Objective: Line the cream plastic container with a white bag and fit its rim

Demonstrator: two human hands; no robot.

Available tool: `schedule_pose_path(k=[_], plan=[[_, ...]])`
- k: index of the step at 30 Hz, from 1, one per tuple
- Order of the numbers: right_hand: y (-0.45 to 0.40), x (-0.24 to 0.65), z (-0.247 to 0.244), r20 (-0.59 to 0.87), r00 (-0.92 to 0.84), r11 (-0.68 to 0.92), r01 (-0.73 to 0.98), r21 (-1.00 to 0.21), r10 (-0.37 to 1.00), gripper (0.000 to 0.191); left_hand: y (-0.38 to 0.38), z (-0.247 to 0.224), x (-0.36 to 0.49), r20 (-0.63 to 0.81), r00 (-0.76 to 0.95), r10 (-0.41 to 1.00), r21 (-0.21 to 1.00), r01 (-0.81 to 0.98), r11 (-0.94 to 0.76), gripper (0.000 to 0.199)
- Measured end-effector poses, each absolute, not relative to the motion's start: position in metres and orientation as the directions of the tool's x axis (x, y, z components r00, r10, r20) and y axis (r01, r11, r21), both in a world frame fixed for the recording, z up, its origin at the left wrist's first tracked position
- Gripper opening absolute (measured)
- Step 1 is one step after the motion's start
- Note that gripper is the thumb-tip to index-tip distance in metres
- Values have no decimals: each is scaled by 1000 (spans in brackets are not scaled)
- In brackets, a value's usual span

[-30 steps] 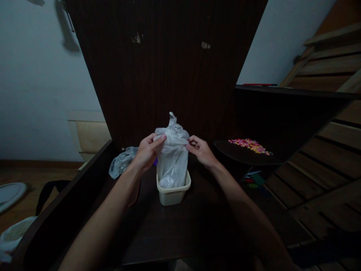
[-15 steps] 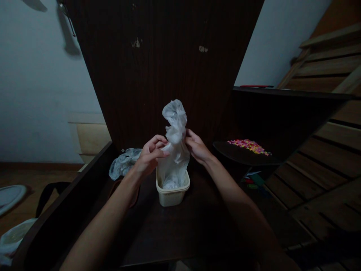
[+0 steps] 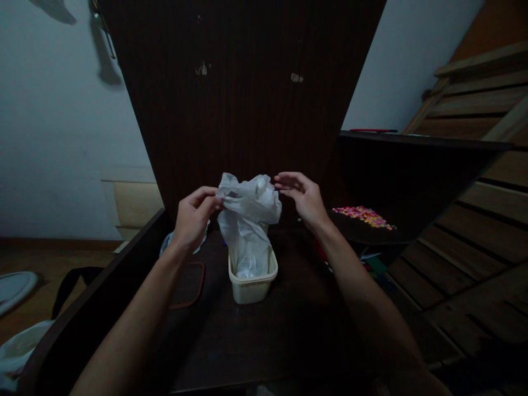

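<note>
A white, crumpled plastic bag point(image 3: 251, 201) stands up out of a small cream plastic container point(image 3: 251, 291) on the dark tabletop. The bag's lower part lies inside the container, and its loose top spreads to both sides. My left hand point(image 3: 193, 214) pinches the left edge of the bag's top between thumb and fingers. At the bag's upper right, my right hand point(image 3: 303, 195) has its fingers stretched out, with the fingertips close to the plastic. Whether they touch it I cannot tell.
Left of the container lies a brown rectangular rim point(image 3: 202, 283); behind my left hand, another crumpled bag point(image 3: 167, 242) is partly hidden. Colourful small pieces point(image 3: 365, 215) lie on a dark shelf at right. A raised ledge point(image 3: 94, 297) borders the table's left side.
The bag's tall twisted top has come down and opened out sideways. My left hand has moved left with its edge; my right hand has moved up and right, its fingers straightening.
</note>
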State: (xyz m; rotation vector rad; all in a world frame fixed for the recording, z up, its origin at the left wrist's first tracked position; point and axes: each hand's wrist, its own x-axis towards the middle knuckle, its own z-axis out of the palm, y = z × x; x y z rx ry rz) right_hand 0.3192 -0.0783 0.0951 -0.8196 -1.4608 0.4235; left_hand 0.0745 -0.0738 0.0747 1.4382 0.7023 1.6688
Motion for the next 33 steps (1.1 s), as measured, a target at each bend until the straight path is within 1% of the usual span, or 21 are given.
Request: schedule_pose_path(k=[2,3,4,5,6,7,8,9,11,13,14,16,17,18,20,22,24,25,28,30,33], plan=[[-90,312,93,799,274,718,352,-601,535,25,-75,79,76,572,-88,815,796,-181,-578,4],[-99,306,92,858,277,748,421,-513,433,24,-75,81,78,605,-98,790,777,-143,-613,5],[-108,299,91,912,196,784,466,-409,360,22,-77,83,81,640,-96,763,756,-100,-647,9],[-117,291,90,949,28,835,468,-289,313,21,-78,85,84,673,-87,735,733,-57,-678,13],[-124,283,88,933,-207,884,430,-183,294,25,-80,87,86,702,-79,708,709,-16,-705,17],[-128,276,87,889,-363,911,392,-126,279,30,-82,89,88,726,-73,683,686,22,-727,20],[-130,269,85,852,-441,918,382,-106,282,35,-84,90,90,745,-72,663,666,54,-744,22],[-128,265,83,832,-465,911,396,-111,303,39,-86,91,91,759,-70,648,651,79,-755,24],[-119,262,80,827,-420,875,456,-164,374,47,-92,93,90,775,-46,631,632,101,-768,29],[-107,265,80,794,-411,845,485,-227,449,48,-98,96,87,787,-12,617,616,90,-783,32],[-103,269,80,752,-452,842,477,-251,480,42,-101,97,84,792,2,611,608,82,-789,31],[-100,276,83,638,-579,854,437,-283,508,20,-108,100,77,793,25,609,606,74,-792,28],[-102,279,86,589,-629,860,413,-300,507,14,-111,102,74,786,35,617,613,77,-786,27],[-105,282,88,563,-654,863,390,-323,506,16,-115,103,70,777,48,628,623,82,-778,27],[-113,285,92,577,-638,859,344,-379,510,19,-120,104,64,753,85,652,648,73,-758,27],[-122,285,94,602,-615,857,299,-420,509,14,-125,104,62,720,134,681,685,15,-728,29],[-127,282,92,585,-646,866,280,-415,490,24,-130,102,64,694,185,696,716,-80,-693,30],[-128,280,90,571,-670,874,282,-396,475,25,-132,101,65,688,207,696,724,-123,-679,29],[-127,277,87,586,-680,895,290,-338,441,2,-137,100,70,682,250,687,730,-179,-660,24],[-126,282,87,633,-633,895,303,-327,446,13,-139,100,69,666,262,699,744,-157,-650,24],[-129,300,90,690,-540,874,339,-347,483,28,-140,96,57,597,275,754,796,-86,-599,34]])
